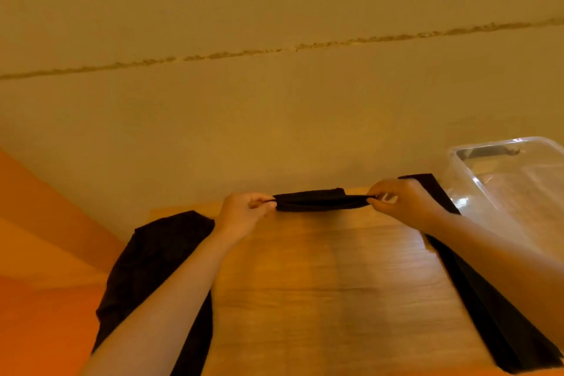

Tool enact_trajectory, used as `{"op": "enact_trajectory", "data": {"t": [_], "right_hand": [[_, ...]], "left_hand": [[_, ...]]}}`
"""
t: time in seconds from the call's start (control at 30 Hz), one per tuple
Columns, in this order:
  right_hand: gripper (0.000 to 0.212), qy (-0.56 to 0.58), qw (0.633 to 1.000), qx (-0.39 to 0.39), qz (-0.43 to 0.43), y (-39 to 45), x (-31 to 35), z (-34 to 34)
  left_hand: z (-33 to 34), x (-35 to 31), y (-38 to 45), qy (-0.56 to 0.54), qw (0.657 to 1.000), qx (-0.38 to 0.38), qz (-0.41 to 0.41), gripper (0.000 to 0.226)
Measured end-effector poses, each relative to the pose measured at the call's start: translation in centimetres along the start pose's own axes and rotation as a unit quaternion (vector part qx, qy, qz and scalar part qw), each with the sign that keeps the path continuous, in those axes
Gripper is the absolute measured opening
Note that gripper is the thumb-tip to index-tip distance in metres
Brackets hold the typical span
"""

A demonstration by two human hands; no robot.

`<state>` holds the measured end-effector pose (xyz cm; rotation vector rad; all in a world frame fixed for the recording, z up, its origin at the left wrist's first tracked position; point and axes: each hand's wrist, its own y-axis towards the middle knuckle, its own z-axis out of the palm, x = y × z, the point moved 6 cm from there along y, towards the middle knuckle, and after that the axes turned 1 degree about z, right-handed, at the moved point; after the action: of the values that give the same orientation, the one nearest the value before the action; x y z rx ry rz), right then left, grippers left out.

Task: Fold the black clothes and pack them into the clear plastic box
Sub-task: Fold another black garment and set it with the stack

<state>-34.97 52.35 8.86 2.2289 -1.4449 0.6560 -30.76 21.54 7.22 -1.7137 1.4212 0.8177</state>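
A small black garment (320, 200) is stretched flat between my two hands above the far edge of the wooden table (320, 284). My left hand (244, 214) pinches its left end and my right hand (403, 201) pinches its right end. A heap of black clothes (152, 268) lies on the table's left side, partly under my left forearm. A long folded black cloth (488, 314) lies along the right side, under my right forearm. The clear plastic box (512, 186) stands at the far right, with nothing visible in the part that shows.
A tan wall with a rough horizontal seam (274, 49) rises right behind the table. An orange surface (36, 253) lies beyond the table's left edge. The box runs out of view at the right.
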Motion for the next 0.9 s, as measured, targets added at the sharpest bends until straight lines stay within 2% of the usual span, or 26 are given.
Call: {"op": "enact_trajectory", "data": {"t": [0.1, 0.27, 0.43, 0.53, 0.6, 0.63, 0.67, 0.77, 0.9], "right_hand": [[0.017, -0.038, 0.997, 0.064, 0.019, -4.4, -3.3, 5.9], [0.021, -0.102, 0.993, 0.036, -0.046, -11.6, -4.6, 10.9], [0.028, -0.176, 0.975, 0.021, -0.135, -17.1, -4.1, 13.0], [0.027, -0.186, 0.972, 0.029, -0.144, -19.9, -4.0, 13.5], [0.018, -0.19, 0.97, 0.034, -0.148, -21.5, -3.8, 13.7], [0.016, -0.187, 0.971, 0.038, -0.147, -22.2, -3.6, 13.6], [0.024, -0.181, 0.973, 0.043, -0.137, -22.8, -3.4, 13.3], [0.039, -0.157, 0.98, 0.018, -0.117, -23.0, -2.4, 12.8], [0.041, -0.131, 0.99, -0.028, -0.044, -19.6, -0.8, 15.4]], "left_hand": [[4.1, 5.2, -4.2, 0.03, 0.999, 0.02, -0.019, 0.018], [8.8, 10.9, -10.8, 0.067, 0.997, 0.014, -0.037, 0.019], [11.3, 13.7, -15.7, 0.159, 0.987, -0.023, 0.017, 0.017], [12.2, 14.4, -18.6, 0.205, 0.975, -0.043, 0.078, 0.015], [12.6, 14.5, -20.5, 0.241, 0.963, -0.051, 0.111, 0.017], [12.7, 14.4, -21.4, 0.257, 0.957, -0.056, 0.124, 0.017], [12.8, 14.4, -22.0, 0.27, 0.951, -0.061, 0.136, 0.018], [12.9, 13.4, -22.4, 0.288, 0.944, -0.072, 0.145, 0.036], [14.8, 10.4, -18.5, 0.272, 0.947, -0.084, 0.146, 0.05]]}}
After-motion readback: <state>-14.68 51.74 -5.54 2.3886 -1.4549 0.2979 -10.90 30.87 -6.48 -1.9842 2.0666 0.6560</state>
